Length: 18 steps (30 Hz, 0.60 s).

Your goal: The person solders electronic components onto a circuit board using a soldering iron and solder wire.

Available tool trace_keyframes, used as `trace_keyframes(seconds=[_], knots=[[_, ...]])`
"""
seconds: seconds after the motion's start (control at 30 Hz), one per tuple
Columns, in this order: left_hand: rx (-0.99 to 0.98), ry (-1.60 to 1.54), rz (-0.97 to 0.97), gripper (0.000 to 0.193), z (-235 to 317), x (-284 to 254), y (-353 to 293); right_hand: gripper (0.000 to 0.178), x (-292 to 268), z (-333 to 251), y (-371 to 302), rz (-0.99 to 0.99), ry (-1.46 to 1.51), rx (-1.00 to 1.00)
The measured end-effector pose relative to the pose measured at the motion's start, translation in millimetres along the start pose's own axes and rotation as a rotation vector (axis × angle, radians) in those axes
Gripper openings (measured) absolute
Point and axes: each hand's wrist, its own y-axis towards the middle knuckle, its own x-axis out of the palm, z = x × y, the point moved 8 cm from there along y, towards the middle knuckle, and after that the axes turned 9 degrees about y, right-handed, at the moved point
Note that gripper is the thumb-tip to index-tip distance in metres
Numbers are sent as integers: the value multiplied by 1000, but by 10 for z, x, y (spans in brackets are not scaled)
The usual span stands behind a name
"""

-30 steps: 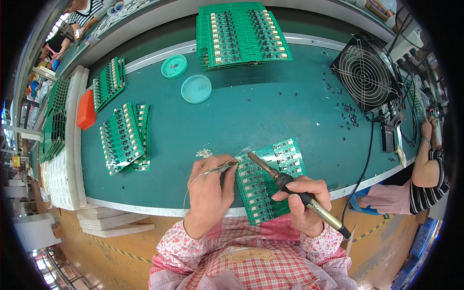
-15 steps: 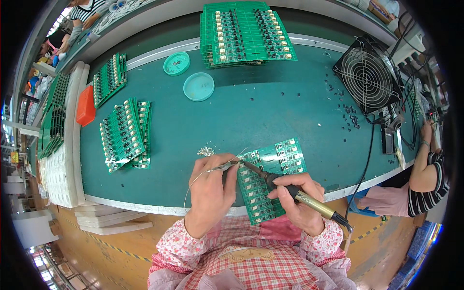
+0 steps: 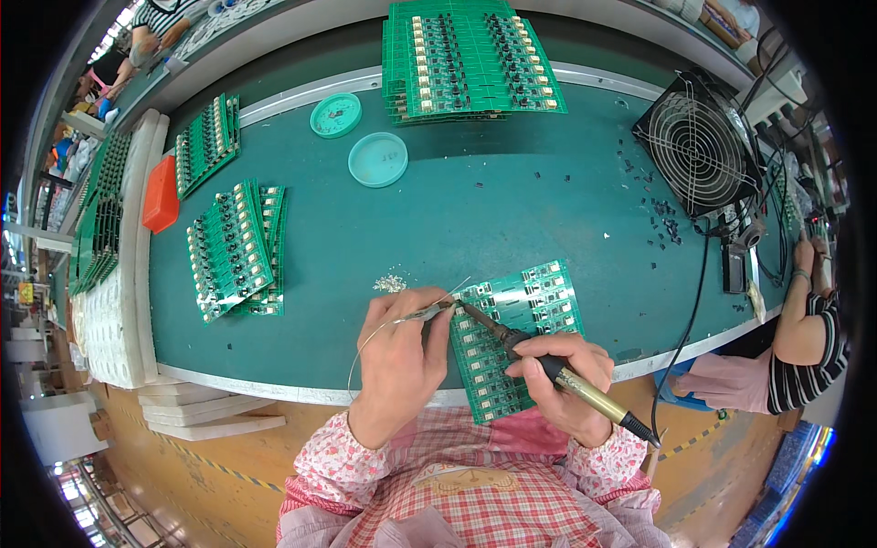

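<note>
A green circuit board point(image 3: 513, 300), carrying rows of small white and dark parts, lies at the table's front edge and juts past it. My right hand point(image 3: 568, 384) grips a soldering iron point(image 3: 589, 395) with a gold handle, its tip at the board's upper left corner. Beside that tip, my left hand point(image 3: 400, 342) is closed on metal tweezers point(image 3: 425, 313). A thin solder wire point(image 3: 359, 354) loops over the same hand, and its end sticks up near the corner. What the tweezer points hold is too small to make out.
A heap of tiny pale parts point(image 3: 390, 284) lies beyond my left hand. Stacked boards point(image 3: 233, 260) stand left, more point(image 3: 466, 68) at the back. Two turquoise dishes point(image 3: 377, 161) sit mid-table. On the right are a black fan point(image 3: 696, 146), scattered black chips point(image 3: 665, 219) and the iron's cable point(image 3: 692, 320).
The rear end of the soldering iron has dipped slightly, while its tip stays at the same corner. My left hand keeps its place; the whole view has shifted a little.
</note>
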Motion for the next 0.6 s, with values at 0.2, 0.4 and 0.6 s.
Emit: trace_keyframes(seconds=[0.2,0.4,0.6], knots=[[-29,5,7,9,-7,-4,-4,18,23,-51,12,-82,-61,-27],[-26,-4,-15,7,10,1,5,19,-94,-100,-69,16,-5,-71],[-33,6,-6,5,0,6,-9,23,-105,-187,-100,-28,-167,-125]])
